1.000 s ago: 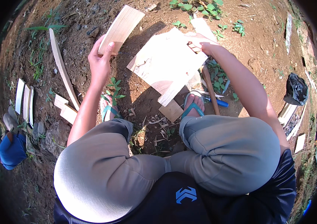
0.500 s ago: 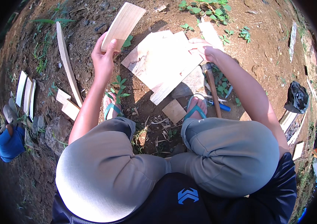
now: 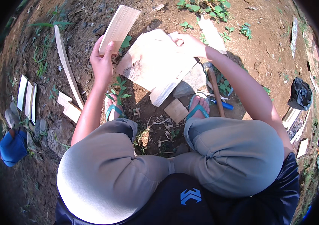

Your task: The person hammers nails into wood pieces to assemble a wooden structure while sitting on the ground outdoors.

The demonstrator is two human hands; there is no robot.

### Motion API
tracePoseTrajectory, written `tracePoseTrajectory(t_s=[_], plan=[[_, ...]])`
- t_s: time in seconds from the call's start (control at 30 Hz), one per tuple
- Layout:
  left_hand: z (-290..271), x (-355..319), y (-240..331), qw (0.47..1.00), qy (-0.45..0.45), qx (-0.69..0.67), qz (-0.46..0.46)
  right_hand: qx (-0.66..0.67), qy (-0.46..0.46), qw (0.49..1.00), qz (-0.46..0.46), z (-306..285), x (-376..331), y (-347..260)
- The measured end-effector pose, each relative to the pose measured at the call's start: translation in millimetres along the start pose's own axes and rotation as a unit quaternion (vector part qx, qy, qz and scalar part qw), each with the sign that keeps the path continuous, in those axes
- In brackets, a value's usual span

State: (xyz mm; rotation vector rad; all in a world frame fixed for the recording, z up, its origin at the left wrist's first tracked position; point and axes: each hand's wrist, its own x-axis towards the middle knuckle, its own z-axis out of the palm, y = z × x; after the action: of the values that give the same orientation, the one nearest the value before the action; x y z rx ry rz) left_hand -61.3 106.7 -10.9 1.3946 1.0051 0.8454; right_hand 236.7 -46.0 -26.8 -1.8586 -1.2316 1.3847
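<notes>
My left hand (image 3: 101,62) grips a short, flat piece of wood (image 3: 120,28) by its lower end, thumb on the near face, and it tilts up to the right. A broad pale wooden slab (image 3: 144,56), washed out by sun, lies in front of my feet. Over its upper right part is my right hand (image 3: 191,45), fingers closed; glare hides what they hold. A narrow wooden strip (image 3: 163,92) lies along the slab's lower right edge. Beside it, a hammer (image 3: 215,82) with a wooden handle rests against a grey stone (image 3: 193,80).
A small wooden square (image 3: 176,110) lies between my sandalled feet. A blue-handled tool (image 3: 225,105) is by the hammer. Wood strips (image 3: 67,63) and offcuts (image 3: 69,107) lie left. A black plastic bag (image 3: 300,93) stands right. A person in blue (image 3: 13,146) is at far left.
My right hand has moved left, from the slab's right edge onto its upper right part, and its fingers have curled. The slab has shifted slightly left. My left hand still holds the wood piece.
</notes>
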Motion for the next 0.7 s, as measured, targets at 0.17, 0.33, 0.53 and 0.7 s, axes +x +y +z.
tracePoseTrajectory(t_s=[0.17,0.33,0.53,0.7], plan=[[13.8,4.0,8.7,1.0,-0.022,-0.015,0.015,0.125,-0.028,0.991,-0.03,-3.6,17.5,45.9],[-2.8,4.4,6.5,1.0,-0.002,-0.017,0.012,0.109,-0.029,0.992,0.047,-10.3,-3.0,-11.2],[0.6,5.7,10.1,0.999,-0.028,-0.002,0.017,0.091,-0.004,0.987,0.135,-50.9,-45.3,21.9],[23.8,3.3,11.0,0.994,-0.099,0.042,0.021,0.169,0.058,0.961,0.211,-38.3,-61.3,61.5]])
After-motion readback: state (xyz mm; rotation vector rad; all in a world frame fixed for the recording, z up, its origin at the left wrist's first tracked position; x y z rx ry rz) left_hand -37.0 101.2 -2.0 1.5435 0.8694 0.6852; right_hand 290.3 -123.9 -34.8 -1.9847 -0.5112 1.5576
